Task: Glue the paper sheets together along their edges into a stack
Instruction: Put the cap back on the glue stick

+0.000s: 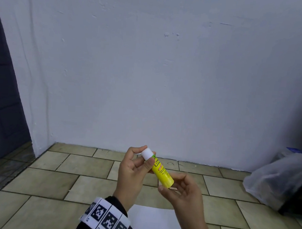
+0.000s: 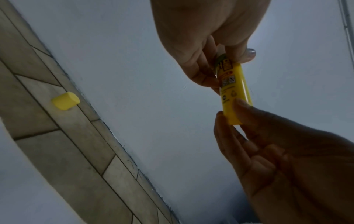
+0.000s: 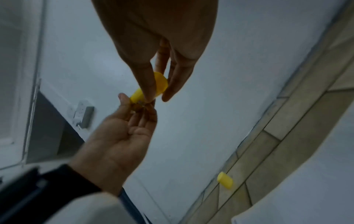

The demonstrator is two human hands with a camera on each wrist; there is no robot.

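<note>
Left hand [image 1: 132, 171] pinched top of yellow plastic glue stick [image 1: 161, 173]; right hand [image 1: 182, 192] fingertips pinched base. Best twist base slowly, exposing little glue.

Wall [image 1: 149, 70]: pale, scuffed, beyond the hands.
Floor [image 1: 54, 179]: beige tiles.
Plastic bag [image 1: 275, 180]: crumpled, right of the hands.

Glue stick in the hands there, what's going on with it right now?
A person holds a yellow glue stick up in both hands above a tiled floor. The left hand pinches the top end, where the white glue is exposed, and the right hand pinches the base end. The yellow cap is off and lies on the floor near the wall. White paper lies on the floor beneath the hands; no gluing has begun.
</note>
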